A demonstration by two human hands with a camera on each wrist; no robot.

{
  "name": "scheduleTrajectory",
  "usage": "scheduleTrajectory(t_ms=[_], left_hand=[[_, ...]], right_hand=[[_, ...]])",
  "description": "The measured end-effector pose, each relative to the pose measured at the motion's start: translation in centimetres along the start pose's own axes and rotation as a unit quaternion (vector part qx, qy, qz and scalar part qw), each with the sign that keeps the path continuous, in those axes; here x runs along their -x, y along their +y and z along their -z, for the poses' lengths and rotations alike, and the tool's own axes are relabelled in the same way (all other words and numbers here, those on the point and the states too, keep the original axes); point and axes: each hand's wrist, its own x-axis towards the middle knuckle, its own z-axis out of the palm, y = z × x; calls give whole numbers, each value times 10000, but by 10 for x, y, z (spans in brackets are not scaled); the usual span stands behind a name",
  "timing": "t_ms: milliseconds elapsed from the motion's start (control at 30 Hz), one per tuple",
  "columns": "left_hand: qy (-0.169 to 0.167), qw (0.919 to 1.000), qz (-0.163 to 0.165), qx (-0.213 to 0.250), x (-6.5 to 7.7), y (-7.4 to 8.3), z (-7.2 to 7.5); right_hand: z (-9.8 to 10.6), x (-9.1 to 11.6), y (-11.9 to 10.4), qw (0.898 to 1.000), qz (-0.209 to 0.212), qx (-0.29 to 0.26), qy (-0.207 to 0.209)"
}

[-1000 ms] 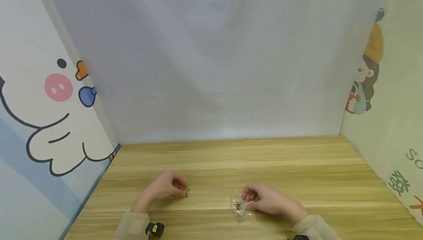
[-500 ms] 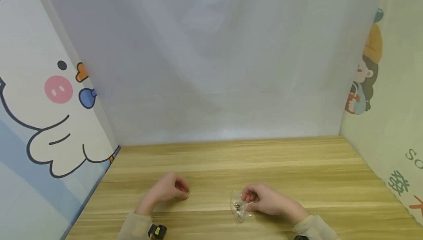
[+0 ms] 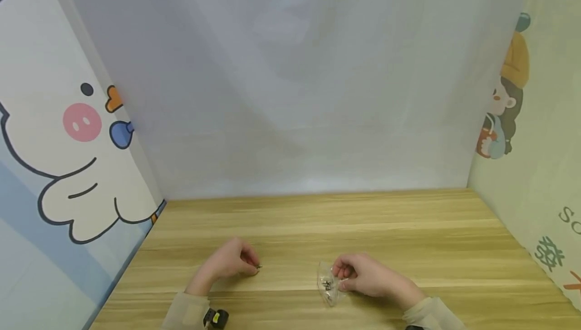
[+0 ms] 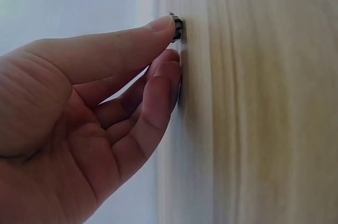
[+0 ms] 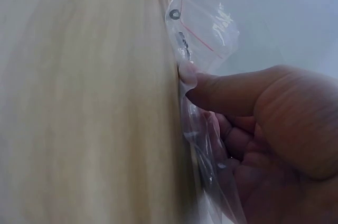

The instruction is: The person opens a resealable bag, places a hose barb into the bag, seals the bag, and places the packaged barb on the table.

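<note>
At the left of the table in the head view, my left hand (image 3: 233, 258) has its thumb and fingertips together at small dark metal parts (image 3: 259, 267), close over the wood. The left wrist view shows a shiny metal piece (image 4: 178, 27) at the thumb tip; its exact kind is too small to tell. On the right, my right hand (image 3: 369, 274) pinches the edge of a clear zip bag (image 3: 328, 297) lying on the table. Inside the bag are several small metal parts (image 3: 327, 284), among them a dark ring (image 5: 175, 15) and a ridged dark piece (image 5: 183, 42).
Both hands work low over a wood-grain table (image 3: 295, 219). A pale grey curtain (image 3: 295, 93) closes off its far edge. Printed cartoon panels stand at both sides, the left panel (image 3: 36, 93) with a white character, the right panel (image 3: 535, 183) pale green.
My left hand has shifted slightly right and closed its fingertips over the small metal parts, which showed more fully beside them earlier. The right hand and bag have hardly moved.
</note>
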Motion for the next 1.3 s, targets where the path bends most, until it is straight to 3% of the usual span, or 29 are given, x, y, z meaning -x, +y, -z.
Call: scheduleTrajectory(t_ms=[533, 1300], left_hand=[[-168, 9998, -102, -16, 3, 0, 1], [-97, 9998, -99, -111, 2, -1, -1]], right_hand=[[0, 0, 0, 10000, -55, 65, -23], [-1, -1, 3, 9999, -35, -130, 12]])
